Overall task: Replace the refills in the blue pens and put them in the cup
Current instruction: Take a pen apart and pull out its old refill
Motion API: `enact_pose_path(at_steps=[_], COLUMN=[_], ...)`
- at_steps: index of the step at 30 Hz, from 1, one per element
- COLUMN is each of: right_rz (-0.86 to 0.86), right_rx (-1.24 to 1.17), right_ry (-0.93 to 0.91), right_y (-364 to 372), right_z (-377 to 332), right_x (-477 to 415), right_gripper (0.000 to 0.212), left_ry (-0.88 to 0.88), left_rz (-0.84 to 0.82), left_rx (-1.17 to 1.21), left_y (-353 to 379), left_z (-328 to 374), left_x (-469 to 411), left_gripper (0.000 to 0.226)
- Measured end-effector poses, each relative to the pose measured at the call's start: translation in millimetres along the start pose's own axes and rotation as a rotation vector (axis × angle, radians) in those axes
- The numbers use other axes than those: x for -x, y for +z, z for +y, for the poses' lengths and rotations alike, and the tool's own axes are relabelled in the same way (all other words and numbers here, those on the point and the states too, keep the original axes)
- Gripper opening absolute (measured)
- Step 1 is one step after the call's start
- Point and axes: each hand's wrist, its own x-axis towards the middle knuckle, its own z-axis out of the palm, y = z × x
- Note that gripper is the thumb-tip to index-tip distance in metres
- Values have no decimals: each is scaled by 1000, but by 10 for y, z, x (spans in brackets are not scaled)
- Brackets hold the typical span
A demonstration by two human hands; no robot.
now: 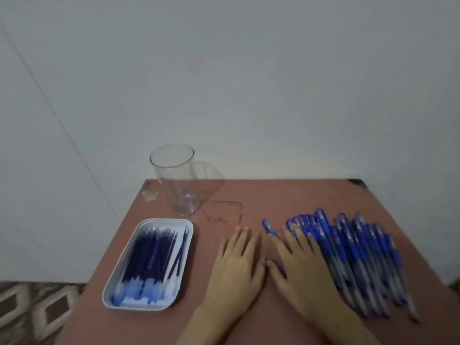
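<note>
Both hands lie flat, fingers straight, palms down on the smooth reddish-brown tabletop [286, 197], the left hand [236, 265] holding nothing and the right hand [298, 265] touching a heap of blue-capped, clear-barrelled plastic pens [361, 252] by the right edge. A tall clear plastic cup [178, 178] stands at the far left corner; thin dark-blue refills [149, 257] fill a rounded white tray [171, 220] along the left edge.

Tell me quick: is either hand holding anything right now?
Left hand: open, flat on the table, holding nothing.
Right hand: open, fingers straight, at the edge of the pens, gripping nothing.
</note>
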Motion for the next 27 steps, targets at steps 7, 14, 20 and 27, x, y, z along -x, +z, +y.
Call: enact_pose_path(at_steps=[7, 14, 20, 27], right_rz=[114, 76, -186, -112], right_rx=[31, 70, 148, 216], right_ry=[-9, -30, 22, 113], right_y=[225, 116, -198, -265], right_z=[31, 12, -111, -234], right_x=[118, 177, 89, -224], right_gripper=[74, 52, 47, 31], left_ry=[60, 23, 19, -58], left_rz=[46, -151, -228, -262], left_rx=[-56, 45, 35, 225], left_y=[258, 123, 46, -233], left_z=[-75, -43, -19, -131], left_x=[94, 70, 42, -421], left_gripper=[51, 91, 87, 31])
